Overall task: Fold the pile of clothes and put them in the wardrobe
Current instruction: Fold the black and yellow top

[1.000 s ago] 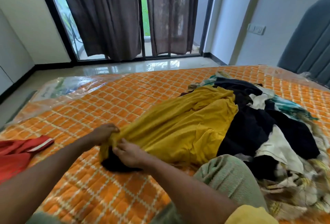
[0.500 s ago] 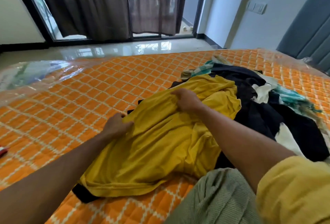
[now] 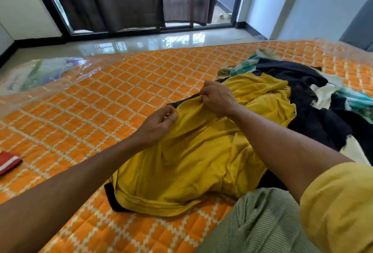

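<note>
Both hands have come close together at the far end of the yellow shirt. The left hand and right hand each pinch its edge, maybe the collar. It lies by the near edge of the mattress, beside the pile, not folded yet.

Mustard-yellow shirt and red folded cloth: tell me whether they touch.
Apart. Head view shows orange quilted mattress lying between the mustard-yellow shirt and the red folded cloth.
</note>
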